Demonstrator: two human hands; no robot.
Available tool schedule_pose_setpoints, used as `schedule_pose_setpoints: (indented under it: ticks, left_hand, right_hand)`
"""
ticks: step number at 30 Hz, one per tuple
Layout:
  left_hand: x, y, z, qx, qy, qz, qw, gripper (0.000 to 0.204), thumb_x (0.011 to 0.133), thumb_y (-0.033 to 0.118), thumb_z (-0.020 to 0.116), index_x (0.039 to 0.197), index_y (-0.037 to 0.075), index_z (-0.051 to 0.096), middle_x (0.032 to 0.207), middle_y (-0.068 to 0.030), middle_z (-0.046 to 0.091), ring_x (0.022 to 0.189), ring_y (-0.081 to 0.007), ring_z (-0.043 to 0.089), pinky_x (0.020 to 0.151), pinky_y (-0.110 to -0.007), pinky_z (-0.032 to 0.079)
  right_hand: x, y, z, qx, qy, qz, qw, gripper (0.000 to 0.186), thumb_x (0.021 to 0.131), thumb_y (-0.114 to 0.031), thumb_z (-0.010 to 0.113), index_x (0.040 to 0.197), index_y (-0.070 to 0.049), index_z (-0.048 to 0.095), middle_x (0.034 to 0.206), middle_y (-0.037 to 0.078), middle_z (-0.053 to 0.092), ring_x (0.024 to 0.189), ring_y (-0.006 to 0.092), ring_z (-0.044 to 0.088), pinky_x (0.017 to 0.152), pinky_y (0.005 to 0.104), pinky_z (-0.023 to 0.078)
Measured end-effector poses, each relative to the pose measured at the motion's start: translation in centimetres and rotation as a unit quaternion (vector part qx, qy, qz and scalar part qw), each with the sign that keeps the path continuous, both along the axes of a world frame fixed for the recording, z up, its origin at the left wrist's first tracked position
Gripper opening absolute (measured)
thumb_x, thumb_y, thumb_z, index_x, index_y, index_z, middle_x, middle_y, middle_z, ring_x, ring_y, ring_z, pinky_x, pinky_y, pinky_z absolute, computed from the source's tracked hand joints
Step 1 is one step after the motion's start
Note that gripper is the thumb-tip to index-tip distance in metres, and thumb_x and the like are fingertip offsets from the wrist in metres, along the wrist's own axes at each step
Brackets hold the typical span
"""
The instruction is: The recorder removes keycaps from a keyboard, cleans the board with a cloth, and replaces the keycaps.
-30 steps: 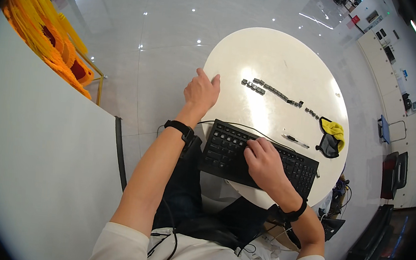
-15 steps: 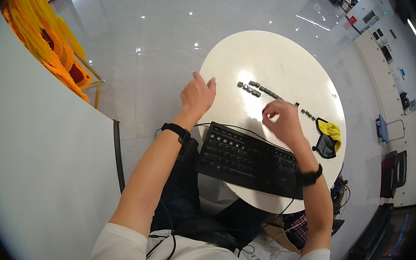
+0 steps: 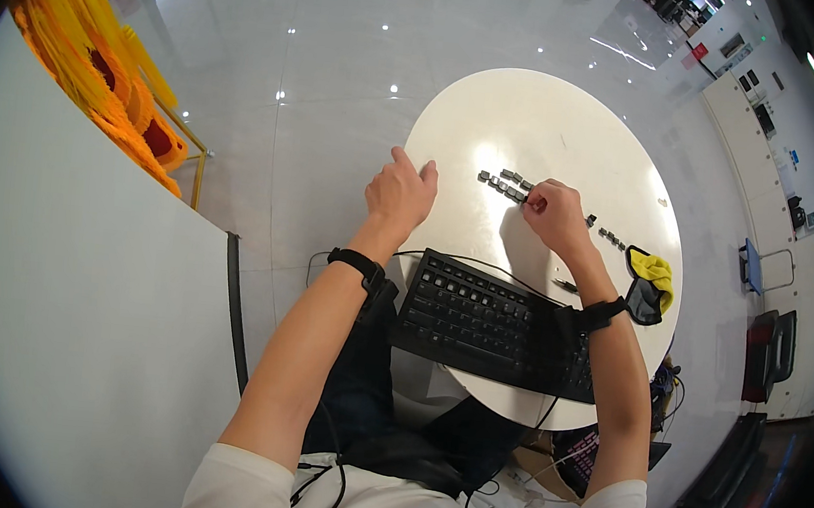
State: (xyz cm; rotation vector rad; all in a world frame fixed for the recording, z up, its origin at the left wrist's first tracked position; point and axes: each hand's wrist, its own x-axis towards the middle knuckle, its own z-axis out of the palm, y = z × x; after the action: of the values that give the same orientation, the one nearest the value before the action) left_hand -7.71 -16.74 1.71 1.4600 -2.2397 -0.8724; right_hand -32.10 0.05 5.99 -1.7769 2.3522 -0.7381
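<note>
The right hand [image 3: 553, 212] pinches at a row of small dark keycaps [image 3: 504, 184] on the round white worktop [image 3: 576, 123] beyond the black keyboard [image 3: 493, 323], while the left hand [image 3: 400, 193] rests loosely open, empty, at the worktop's edge.

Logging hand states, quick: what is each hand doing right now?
Left hand: loosely curled, holds nothing, resting at the white table edge.
Right hand: fingers pinched at the row of keycaps; whether it grips one cannot be told.
</note>
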Motion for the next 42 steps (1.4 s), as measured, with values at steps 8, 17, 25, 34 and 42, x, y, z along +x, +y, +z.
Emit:
schedule_pose_setpoints:
  ticks: [8, 17, 25, 34, 42]
  left_hand:
    - [-0.2, 0.1, -0.1, -0.006, 0.006, 0.003, 1.0, 0.056, 0.114, 0.046, 0.062, 0.128, -0.008, 0.058, 0.102, -0.0299, 0.082, 0.098, -0.0492, 0.083, 0.091, -0.059, 0.065]
    - [-0.4, 0.0, -0.6, -0.025, 0.003, 0.003, 1.0, 0.057, 0.114, 0.047, 0.062, 0.128, -0.008, 0.058, 0.1, -0.0282, 0.081, 0.097, -0.049, 0.083, 0.088, -0.059, 0.066]
    - [-0.3, 0.0, -0.5, -0.019, -0.002, 0.002, 1.0, 0.057, 0.114, 0.047, 0.062, 0.129, -0.008, 0.058, 0.104, -0.0303, 0.082, 0.1, -0.0491, 0.083, 0.091, -0.059, 0.065]
    - [-0.1, -0.1, -0.3, -0.011, -0.011, -0.002, 1.0, 0.059, 0.114, 0.047, 0.062, 0.131, -0.01, 0.059, 0.106, -0.0309, 0.082, 0.102, -0.0494, 0.082, 0.093, -0.059, 0.065]
    - [-0.2, 0.0, -0.1, -0.01, -0.014, 0.002, 1.0, 0.061, 0.115, 0.048, 0.06, 0.135, -0.01, 0.057, 0.107, -0.0306, 0.081, 0.104, -0.0489, 0.082, 0.093, -0.058, 0.066]
  right_hand:
    - [1.4, 1.7, 2.5, -0.009, 0.0, 0.007, 1.0, 0.009, 0.087, -0.002, 0.085, 0.093, 0.001, 0.079, 0.101, 0.017, 0.077, 0.085, 0.0338, 0.076, 0.074, 0.0424, 0.061]
    - [12.3, 10.7, 8.0, 0.086, 0.017, 0.107, 0.99, 0.016, 0.092, -0.007, 0.088, 0.105, -0.002, 0.08, 0.106, 0.013, 0.078, 0.106, 0.0349, 0.074, 0.091, 0.0461, 0.063]
    - [12.9, 12.0, 4.5, 0.079, 0.036, 0.118, 0.989, 0.013, 0.093, -0.006, 0.085, 0.105, -0.003, 0.081, 0.11, 0.011, 0.079, 0.111, 0.033, 0.072, 0.096, 0.0453, 0.063]
    - [13.3, 10.6, 4.6, 0.112, 0.043, 0.117, 0.986, 0.005, 0.09, -0.004, 0.082, 0.092, 0.0, 0.081, 0.102, 0.014, 0.079, 0.109, 0.0365, 0.072, 0.099, 0.0464, 0.062]
    - [7.3, 8.7, 5.8, 0.061, -0.178, -0.014, 0.982, 0.017, 0.084, -0.01, 0.089, 0.093, 0.004, 0.085, 0.083, 0.014, 0.084, 0.076, 0.0181, 0.08, 0.075, 0.0322, 0.064]
